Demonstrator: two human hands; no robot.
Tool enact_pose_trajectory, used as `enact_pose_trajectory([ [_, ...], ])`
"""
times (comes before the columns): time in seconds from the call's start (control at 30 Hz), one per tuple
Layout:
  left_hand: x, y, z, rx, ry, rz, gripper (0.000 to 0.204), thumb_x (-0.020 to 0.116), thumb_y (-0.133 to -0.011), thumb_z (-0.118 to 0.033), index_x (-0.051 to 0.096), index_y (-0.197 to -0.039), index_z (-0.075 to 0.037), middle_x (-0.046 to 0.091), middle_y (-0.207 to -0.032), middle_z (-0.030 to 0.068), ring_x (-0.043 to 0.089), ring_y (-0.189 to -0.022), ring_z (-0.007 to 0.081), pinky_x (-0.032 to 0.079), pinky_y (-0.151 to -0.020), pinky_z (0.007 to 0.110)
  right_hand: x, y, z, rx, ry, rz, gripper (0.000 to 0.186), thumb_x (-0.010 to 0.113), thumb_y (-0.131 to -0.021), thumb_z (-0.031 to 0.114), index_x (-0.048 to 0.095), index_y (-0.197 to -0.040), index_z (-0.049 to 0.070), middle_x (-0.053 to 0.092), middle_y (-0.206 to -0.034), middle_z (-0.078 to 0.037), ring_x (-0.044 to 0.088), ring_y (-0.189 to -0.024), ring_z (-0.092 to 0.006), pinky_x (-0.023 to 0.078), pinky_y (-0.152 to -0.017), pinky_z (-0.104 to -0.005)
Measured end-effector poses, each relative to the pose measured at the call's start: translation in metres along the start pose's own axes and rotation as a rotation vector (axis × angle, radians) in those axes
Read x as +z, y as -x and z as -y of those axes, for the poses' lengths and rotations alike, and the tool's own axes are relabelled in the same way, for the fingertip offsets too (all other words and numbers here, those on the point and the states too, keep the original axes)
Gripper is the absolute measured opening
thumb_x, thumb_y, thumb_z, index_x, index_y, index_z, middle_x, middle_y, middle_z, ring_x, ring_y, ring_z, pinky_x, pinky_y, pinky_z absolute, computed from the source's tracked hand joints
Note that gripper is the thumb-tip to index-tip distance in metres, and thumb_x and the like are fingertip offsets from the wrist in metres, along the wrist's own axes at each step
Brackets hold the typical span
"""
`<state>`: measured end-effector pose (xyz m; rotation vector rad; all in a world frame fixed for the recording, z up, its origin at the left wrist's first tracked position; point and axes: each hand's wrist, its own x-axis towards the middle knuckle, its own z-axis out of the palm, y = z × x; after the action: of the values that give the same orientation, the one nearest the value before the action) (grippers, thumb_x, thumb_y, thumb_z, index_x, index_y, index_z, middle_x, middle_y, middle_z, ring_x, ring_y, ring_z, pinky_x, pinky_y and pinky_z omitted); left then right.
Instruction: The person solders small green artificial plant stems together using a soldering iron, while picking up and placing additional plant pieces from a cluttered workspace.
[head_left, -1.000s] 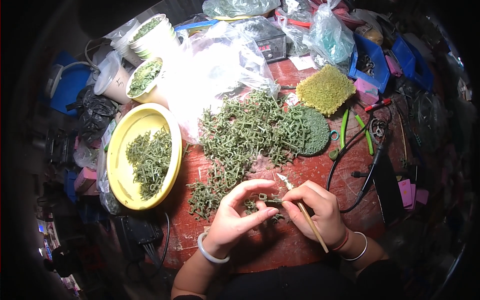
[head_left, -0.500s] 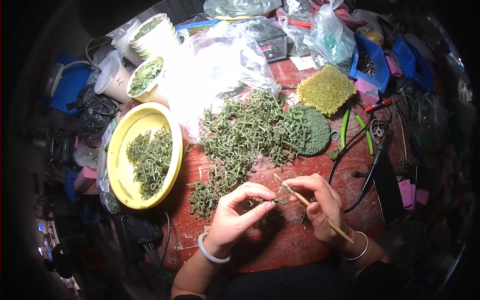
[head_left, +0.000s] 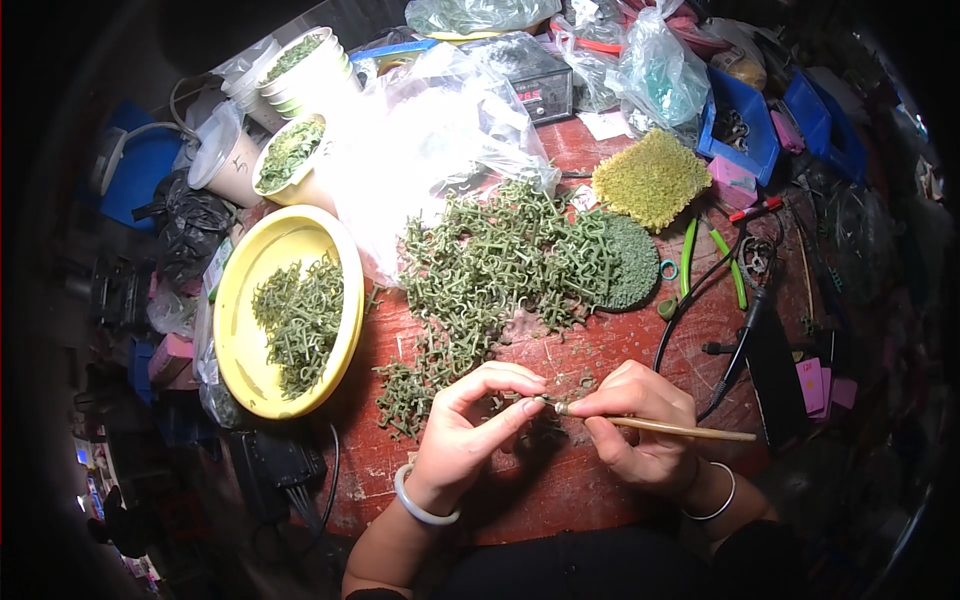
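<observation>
From the head view I see my left hand [head_left: 470, 430] pinching a small green plastic piece [head_left: 541, 402] between thumb and forefinger, just below the big heap of green plastic pieces [head_left: 500, 270] on the red table [head_left: 560, 480]. My right hand [head_left: 640, 425] is closed around a thin wooden stick [head_left: 660, 428], whose tip meets the small piece where the two hands come together; the stick's far end points away to the right of the heap. Both hands are clamped: the left on the piece, the right on the stick. A white bangle [head_left: 420, 505] sits on my left wrist and a thin silver bangle [head_left: 715, 495] on my right.

Left of the heap lies a yellow bowl [head_left: 240, 330] with a smaller lot of the same green pieces in it. Above the bowl stand white cups [head_left: 300, 75], also filled with green bits. A crumpled clear plastic bag [head_left: 430, 140] lies just above the heap. Touching the heap's right edge is a round green pad [head_left: 630, 262], and above that pad a yellow-green square mat [head_left: 650, 178]. Green-handled pliers [head_left: 712, 265] lie right of the pad, with black cables [head_left: 735, 340] near them.
</observation>
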<state>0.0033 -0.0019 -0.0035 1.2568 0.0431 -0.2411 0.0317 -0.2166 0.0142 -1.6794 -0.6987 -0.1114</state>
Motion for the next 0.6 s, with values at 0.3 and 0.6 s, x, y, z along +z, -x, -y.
enact_pose_trajectory([
  [0.3,-0.0009,-0.0016,0.0018,0.079,-0.152,0.006,0.016,0.073,-0.087,0.004,0.071,-0.102,0.000,0.067,-0.110,0.0112,0.063,-0.106,0.0196,0.049,-0.094,0.032,-0.0053,-0.0023,0.0026,0.080,-0.022,0.015,0.021,0.070,-0.082,-0.008,0.072,-0.100,0.001,0.066,-0.083,-0.010,0.062,-0.070,-0.0177,0.050,-0.062,-0.0285],
  [0.6,-0.0069,0.0023,-0.0020,-0.102,0.354,-0.045,0.014,0.061,-0.098,-0.003,0.058,-0.112,-0.003,0.064,-0.118,0.0126,0.062,-0.082,0.0131,0.045,-0.055,0.019,0.0002,0.0007,0.0092,0.338,-0.154,-0.093,0.018,0.064,-0.090,-0.005,0.068,-0.107,-0.001,0.068,-0.085,-0.013,0.066,-0.073,-0.0177,0.051,-0.062,-0.0320],
])
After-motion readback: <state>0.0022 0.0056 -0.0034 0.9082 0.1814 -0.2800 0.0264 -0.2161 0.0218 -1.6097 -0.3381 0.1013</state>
